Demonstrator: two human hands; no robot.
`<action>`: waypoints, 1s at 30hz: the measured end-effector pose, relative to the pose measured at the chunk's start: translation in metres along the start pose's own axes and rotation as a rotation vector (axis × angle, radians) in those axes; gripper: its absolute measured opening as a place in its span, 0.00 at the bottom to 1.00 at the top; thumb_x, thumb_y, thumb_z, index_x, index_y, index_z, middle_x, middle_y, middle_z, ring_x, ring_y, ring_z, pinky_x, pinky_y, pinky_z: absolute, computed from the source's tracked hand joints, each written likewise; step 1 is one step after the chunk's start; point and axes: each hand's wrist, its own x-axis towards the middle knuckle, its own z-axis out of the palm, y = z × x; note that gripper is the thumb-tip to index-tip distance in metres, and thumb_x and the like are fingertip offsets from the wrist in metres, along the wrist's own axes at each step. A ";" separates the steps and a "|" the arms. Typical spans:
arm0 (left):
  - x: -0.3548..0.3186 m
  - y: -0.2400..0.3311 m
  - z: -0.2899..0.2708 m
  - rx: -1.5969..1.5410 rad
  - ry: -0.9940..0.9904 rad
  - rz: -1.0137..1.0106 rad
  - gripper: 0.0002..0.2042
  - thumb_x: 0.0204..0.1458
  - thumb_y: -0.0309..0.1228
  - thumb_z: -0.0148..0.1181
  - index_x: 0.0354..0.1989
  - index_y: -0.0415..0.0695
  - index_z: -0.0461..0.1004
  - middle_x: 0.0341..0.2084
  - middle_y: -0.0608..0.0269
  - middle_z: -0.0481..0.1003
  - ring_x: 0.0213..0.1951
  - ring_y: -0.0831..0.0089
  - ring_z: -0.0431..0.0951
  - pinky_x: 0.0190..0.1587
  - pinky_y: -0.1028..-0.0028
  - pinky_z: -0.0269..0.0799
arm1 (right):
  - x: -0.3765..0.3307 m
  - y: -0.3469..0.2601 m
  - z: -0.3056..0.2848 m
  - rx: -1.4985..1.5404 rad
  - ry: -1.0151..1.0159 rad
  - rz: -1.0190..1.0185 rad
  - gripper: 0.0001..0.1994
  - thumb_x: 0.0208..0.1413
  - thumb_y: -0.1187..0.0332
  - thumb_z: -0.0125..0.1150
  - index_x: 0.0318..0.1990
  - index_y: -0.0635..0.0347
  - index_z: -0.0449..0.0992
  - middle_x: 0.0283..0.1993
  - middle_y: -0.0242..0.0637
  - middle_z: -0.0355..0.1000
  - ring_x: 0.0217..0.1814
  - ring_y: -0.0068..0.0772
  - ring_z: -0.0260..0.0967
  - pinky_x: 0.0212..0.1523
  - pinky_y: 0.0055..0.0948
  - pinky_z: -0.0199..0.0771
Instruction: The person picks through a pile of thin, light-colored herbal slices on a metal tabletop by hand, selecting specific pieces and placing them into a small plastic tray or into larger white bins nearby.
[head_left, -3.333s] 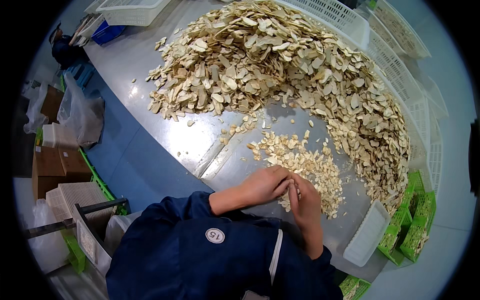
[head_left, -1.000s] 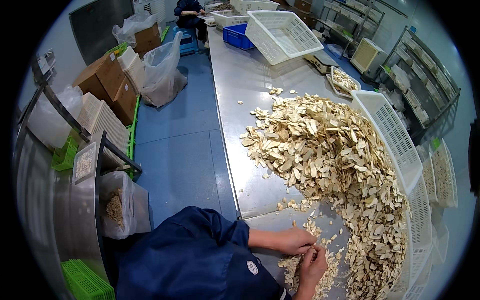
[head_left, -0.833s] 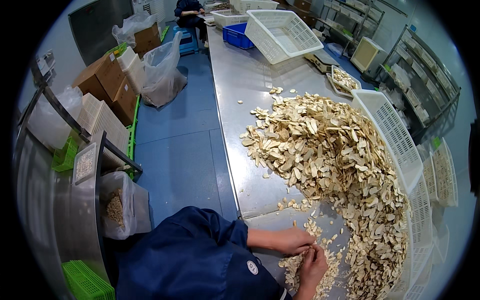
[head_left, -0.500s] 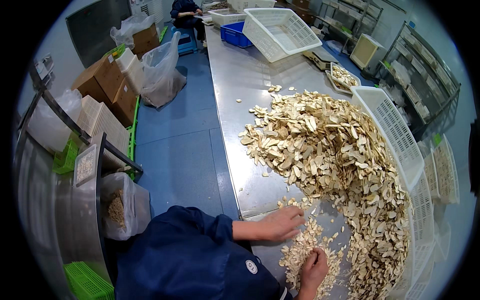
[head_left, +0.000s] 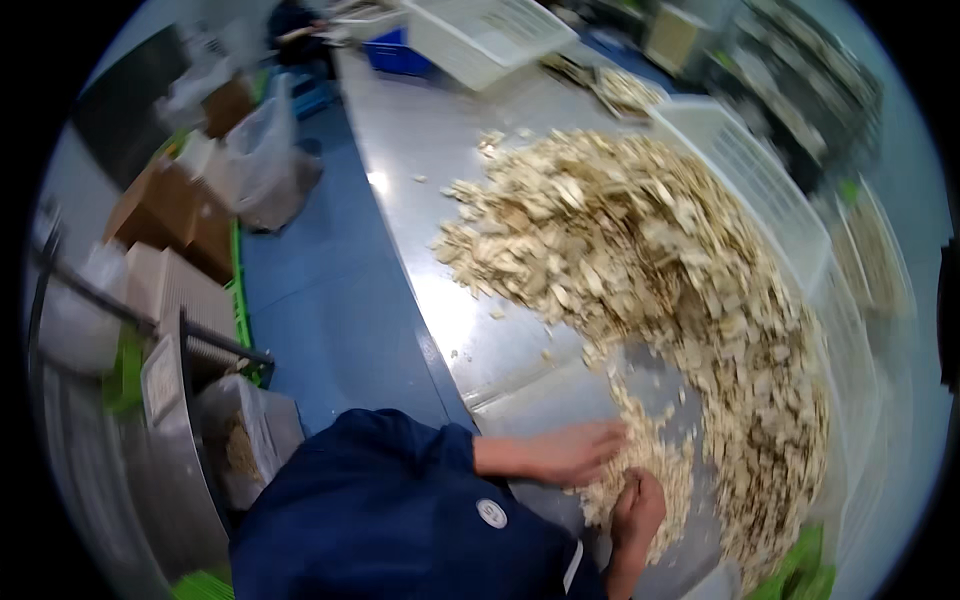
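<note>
Your left hand (head_left: pixel 583 452) has its fingers loosely extended; your right hand (head_left: pixel 638 508) curls, its grip too blurred to tell. The small slice pile (head_left: pixel 650 445) spreads beneath and beside your fingers.

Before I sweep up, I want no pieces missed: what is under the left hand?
The left hand hides whatever is directly beneath it. Beside it, a small pile of pale pieces shows on the metal tabletop.

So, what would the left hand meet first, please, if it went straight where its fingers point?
The left hand would likely meet the smaller pile of slices first; depth is unclear.
</note>
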 end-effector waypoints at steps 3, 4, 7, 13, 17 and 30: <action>0.008 0.000 -0.049 0.034 0.072 -0.013 0.28 0.60 0.31 0.58 0.69 0.35 0.66 0.70 0.38 0.64 0.71 0.39 0.64 0.74 0.53 0.60 | -0.017 -0.001 -0.026 -0.086 0.031 0.099 0.11 0.63 0.73 0.59 0.50 0.55 0.81 0.51 0.45 0.80 0.55 0.53 0.75 0.59 0.46 0.74; 0.005 -0.023 -0.049 0.275 0.063 0.044 0.27 0.60 0.29 0.59 0.68 0.36 0.67 0.69 0.37 0.65 0.70 0.39 0.65 0.73 0.53 0.62 | -0.030 -0.001 -0.030 -0.066 0.061 0.098 0.12 0.62 0.73 0.60 0.52 0.55 0.81 0.53 0.45 0.79 0.58 0.53 0.74 0.60 0.46 0.74; 0.018 -0.008 -0.089 0.269 0.166 -0.105 0.26 0.60 0.29 0.61 0.67 0.36 0.68 0.68 0.38 0.66 0.69 0.39 0.66 0.72 0.55 0.64 | -0.036 -0.007 -0.037 -0.117 0.183 0.034 0.15 0.60 0.71 0.65 0.54 0.55 0.80 0.58 0.45 0.76 0.61 0.53 0.71 0.62 0.47 0.73; 0.067 0.008 -0.034 -0.042 -0.051 0.053 0.23 0.60 0.28 0.62 0.64 0.37 0.71 0.64 0.40 0.70 0.66 0.42 0.69 0.68 0.56 0.68 | -0.041 -0.017 -0.025 -0.060 0.154 0.017 0.19 0.56 0.72 0.71 0.56 0.55 0.80 0.61 0.45 0.74 0.61 0.55 0.71 0.62 0.47 0.72; 0.124 -0.014 -0.030 0.146 0.016 0.114 0.22 0.60 0.24 0.59 0.64 0.41 0.73 0.59 0.47 0.75 0.58 0.44 0.75 0.60 0.56 0.74 | -0.049 -0.009 -0.028 0.025 0.255 0.059 0.19 0.56 0.73 0.71 0.56 0.56 0.79 0.60 0.43 0.74 0.58 0.55 0.72 0.59 0.46 0.74; 0.154 -0.022 -0.025 0.398 -0.174 0.066 0.07 0.63 0.33 0.60 0.41 0.43 0.74 0.39 0.52 0.75 0.44 0.48 0.78 0.45 0.53 0.76 | 0.038 0.054 -0.047 -0.182 0.116 0.188 0.13 0.64 0.67 0.63 0.53 0.58 0.80 0.50 0.43 0.78 0.55 0.52 0.74 0.57 0.47 0.75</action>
